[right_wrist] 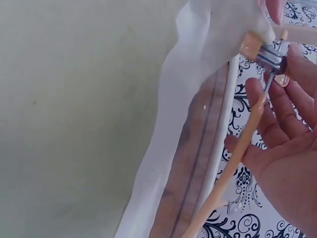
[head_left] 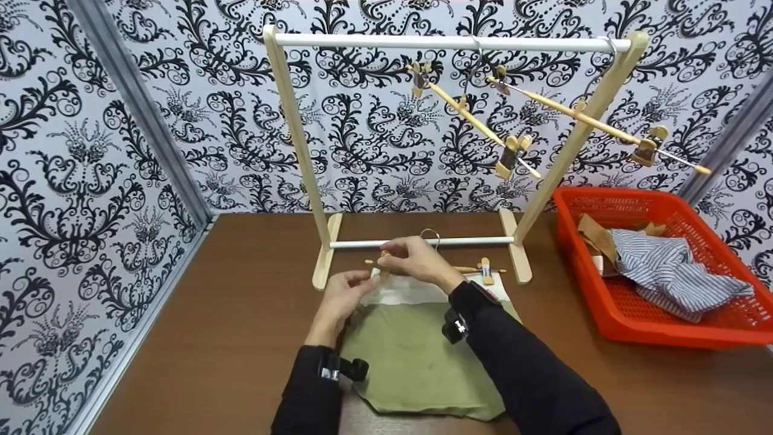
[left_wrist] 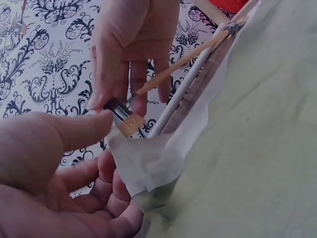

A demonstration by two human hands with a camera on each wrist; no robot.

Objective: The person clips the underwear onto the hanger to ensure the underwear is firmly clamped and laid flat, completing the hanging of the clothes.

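Observation:
An olive-green garment (head_left: pixel 432 356) with a white waistband (right_wrist: pixel 156 163) lies spread in front of me. My left hand (head_left: pixel 341 296) pinches the waistband's left corner between thumb and fingers. My right hand (head_left: pixel 416 261) pinches the left clip (right_wrist: pixel 270 57) of a wooden clip hanger (right_wrist: pixel 233 168), its thumb and fingertips on the clip's back end. The clip's wooden jaws lie over the corner of the white band. At the other end, the hanger's right clip (head_left: pixel 487 270) sits on the waistband. The hanger's metal hook (head_left: pixel 430 233) points toward the rack.
A wooden rack with a white top rail (head_left: pixel 386 40) stands behind the garment. Two clip hangers hang from it, a nearer one (head_left: pixel 477 121) and one to the right (head_left: pixel 580 115). A red basket (head_left: pixel 610 320) on the right holds a striped cloth (head_left: pixel 670 266) and a tan cloth (head_left: pixel 598 238).

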